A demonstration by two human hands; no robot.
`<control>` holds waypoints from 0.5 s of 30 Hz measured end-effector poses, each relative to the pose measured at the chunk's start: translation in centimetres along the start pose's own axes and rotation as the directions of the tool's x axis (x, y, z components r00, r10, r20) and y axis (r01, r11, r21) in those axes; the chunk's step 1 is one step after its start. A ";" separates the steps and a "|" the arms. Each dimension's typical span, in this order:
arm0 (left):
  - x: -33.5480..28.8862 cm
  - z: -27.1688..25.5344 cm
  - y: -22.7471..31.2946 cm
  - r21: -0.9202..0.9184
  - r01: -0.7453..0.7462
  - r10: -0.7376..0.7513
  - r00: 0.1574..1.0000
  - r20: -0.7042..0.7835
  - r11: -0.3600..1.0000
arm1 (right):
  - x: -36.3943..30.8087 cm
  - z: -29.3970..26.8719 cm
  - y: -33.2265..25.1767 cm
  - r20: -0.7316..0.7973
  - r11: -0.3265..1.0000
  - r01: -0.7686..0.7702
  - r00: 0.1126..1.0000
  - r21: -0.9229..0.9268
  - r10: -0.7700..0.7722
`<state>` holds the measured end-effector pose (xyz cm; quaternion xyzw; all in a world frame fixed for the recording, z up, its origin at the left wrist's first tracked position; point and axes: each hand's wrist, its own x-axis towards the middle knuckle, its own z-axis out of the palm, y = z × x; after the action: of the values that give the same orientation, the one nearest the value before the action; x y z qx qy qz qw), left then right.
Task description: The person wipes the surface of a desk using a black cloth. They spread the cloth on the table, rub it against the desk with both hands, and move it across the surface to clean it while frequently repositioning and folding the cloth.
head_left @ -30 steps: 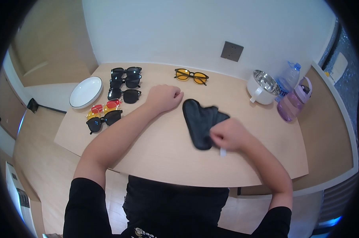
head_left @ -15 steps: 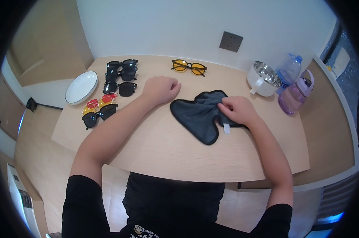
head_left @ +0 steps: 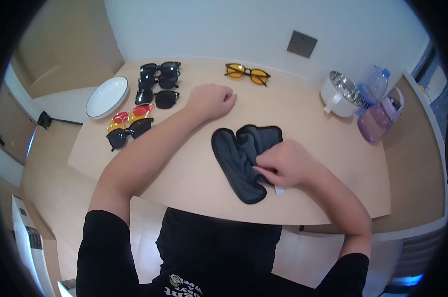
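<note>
Fingers (head_left: 267, 160) of the right hand (head_left: 292, 163) pinch the grey cloth (head_left: 239, 157), which lies mostly to their left.

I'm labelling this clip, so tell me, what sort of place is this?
Probably a room in a home or small office: a light wood-look table against a pale wall, a dark wall socket above it, and a door at far left.

Top (head_left: 243, 287) is black, short-sleeved, with loose, roughly elbow-length sleeves (head_left: 106, 252), pale lettering (head_left: 190, 289) plus small round emblem (head_left: 175, 280) printed on front.
</note>
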<state>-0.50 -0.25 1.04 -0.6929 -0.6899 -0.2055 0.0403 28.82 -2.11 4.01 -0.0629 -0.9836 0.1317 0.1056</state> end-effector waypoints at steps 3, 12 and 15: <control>0.0 0.3 -0.7 -0.012 -0.002 0.002 1.000 -0.009 1.000 | 0.4 0.0 2.2 -0.003 1.000 -0.029 1.000 -0.007 0.029; -0.6 0.1 0.5 -0.015 0.022 -0.022 0.999 0.033 1.000 | -2.8 -1.7 10.2 -0.289 0.887 -0.447 0.869 -0.116 0.401; -0.8 0.1 0.2 -0.047 0.017 -0.018 1.000 -0.009 0.999 | -2.5 -1.0 9.2 -0.270 0.882 -0.444 0.878 -0.158 0.394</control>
<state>-0.29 -0.96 0.72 -0.6867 -0.6907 -0.2255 0.0254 32.34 6.60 2.01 -0.3014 -0.9356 0.0362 0.1801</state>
